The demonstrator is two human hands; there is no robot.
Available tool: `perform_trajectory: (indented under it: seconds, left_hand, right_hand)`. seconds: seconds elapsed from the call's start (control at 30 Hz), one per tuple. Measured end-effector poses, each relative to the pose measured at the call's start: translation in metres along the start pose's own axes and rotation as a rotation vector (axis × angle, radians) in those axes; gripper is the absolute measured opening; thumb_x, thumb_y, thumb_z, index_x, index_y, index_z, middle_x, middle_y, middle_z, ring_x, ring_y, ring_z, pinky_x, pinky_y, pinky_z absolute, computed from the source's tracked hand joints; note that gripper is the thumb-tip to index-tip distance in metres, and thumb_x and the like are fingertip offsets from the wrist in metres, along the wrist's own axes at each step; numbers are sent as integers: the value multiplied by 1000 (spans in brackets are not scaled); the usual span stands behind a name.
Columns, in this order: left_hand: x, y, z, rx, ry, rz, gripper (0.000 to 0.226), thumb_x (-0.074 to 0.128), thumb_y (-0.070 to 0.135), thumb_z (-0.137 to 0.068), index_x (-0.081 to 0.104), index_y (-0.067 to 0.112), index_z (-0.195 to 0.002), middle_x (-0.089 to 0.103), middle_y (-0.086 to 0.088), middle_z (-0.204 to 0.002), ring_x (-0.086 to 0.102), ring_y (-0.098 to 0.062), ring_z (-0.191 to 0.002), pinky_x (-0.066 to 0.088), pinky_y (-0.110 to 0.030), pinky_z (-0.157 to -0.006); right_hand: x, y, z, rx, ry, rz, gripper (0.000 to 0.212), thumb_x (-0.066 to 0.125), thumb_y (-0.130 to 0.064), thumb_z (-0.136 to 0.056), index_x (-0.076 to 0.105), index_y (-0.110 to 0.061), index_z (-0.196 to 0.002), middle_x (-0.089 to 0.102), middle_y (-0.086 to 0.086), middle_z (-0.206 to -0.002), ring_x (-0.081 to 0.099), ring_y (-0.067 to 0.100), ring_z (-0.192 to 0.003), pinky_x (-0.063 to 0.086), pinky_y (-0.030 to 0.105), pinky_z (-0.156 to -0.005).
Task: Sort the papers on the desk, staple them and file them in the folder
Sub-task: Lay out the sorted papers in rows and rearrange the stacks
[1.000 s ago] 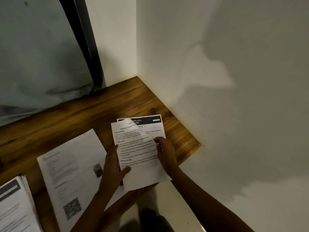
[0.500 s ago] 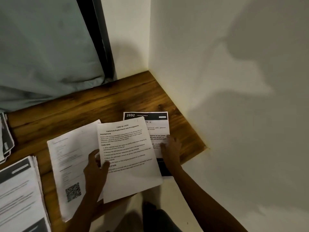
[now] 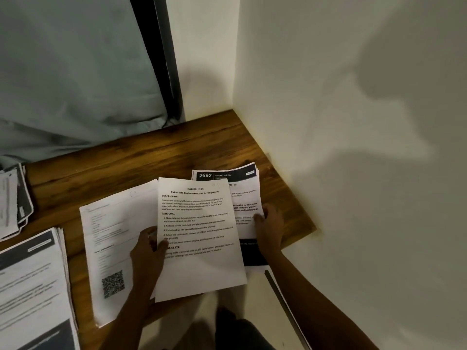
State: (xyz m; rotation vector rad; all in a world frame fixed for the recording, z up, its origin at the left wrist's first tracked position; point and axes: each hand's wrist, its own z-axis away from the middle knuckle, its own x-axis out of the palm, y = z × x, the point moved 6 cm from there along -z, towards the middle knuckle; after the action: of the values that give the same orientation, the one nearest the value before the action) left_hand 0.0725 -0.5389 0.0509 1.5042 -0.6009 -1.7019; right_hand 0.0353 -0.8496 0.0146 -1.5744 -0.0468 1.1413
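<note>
Mid-sort: left hand (image 3: 147, 251) pinches task sheet (image 3: 199, 236), right hand (image 3: 270, 223) presses flat on 2692 sheet (image 3: 227, 176) (no stapler, folder in view); stapling, filing not yet done

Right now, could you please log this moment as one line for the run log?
phase: sorting | left hand: grips 2939 sheet | right hand: rests on 2692 sheet | desk: more stacks at left

Dim, warm light. Brown wood-grain counter (image 3: 151, 157) fitted into a corner of plain white walls: far wall (image 3: 204, 59) narrow, right wall (image 3: 316, 109) wide, crossed by broad soft shadows (image 3: 384, 82). Far left, grey-green curtain (image 3: 63, 72) beside a dark upright frame (image 3: 165, 59). Pale floor (image 3: 252, 294) near, below the counter's edge.
</note>
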Motion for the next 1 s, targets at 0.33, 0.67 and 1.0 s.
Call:
perform_trajectory:
  seconds: [0.33,0.67,1.0]
  left_hand:
    - [14,0,-7,-79,-58,8,28,52,8,-95,51,4,-123,60,-17,-119,58,-32,-105,47,-41,-88]
    - [29,4,-8,-85,-45,-2,35,57,3,-91,47,-1,-125,56,-22,-123,55,-38,-112,46,-45,-92]
    - [18,12,-9,-79,58,88,40,56,7,-93,43,0,-130,61,-24,-117,62,-38,-99,50,-40,-79]
  right_hand:
    - [13,-11,-5,-51,-334,-64,15,51,-18,-96,57,-12,-109,60,-1,-107,56,14,-94,46,20,-78]
    - [37,-20,18,-3,-379,-357,19,48,-29,-98,56,-13,-103,64,-4,-99,61,8,-88,53,22,-77]
    - [34,-31,13,-164,-377,-117,24,55,-25,-95,60,-12,-115,64,3,-116,58,10,-97,47,19,-85]
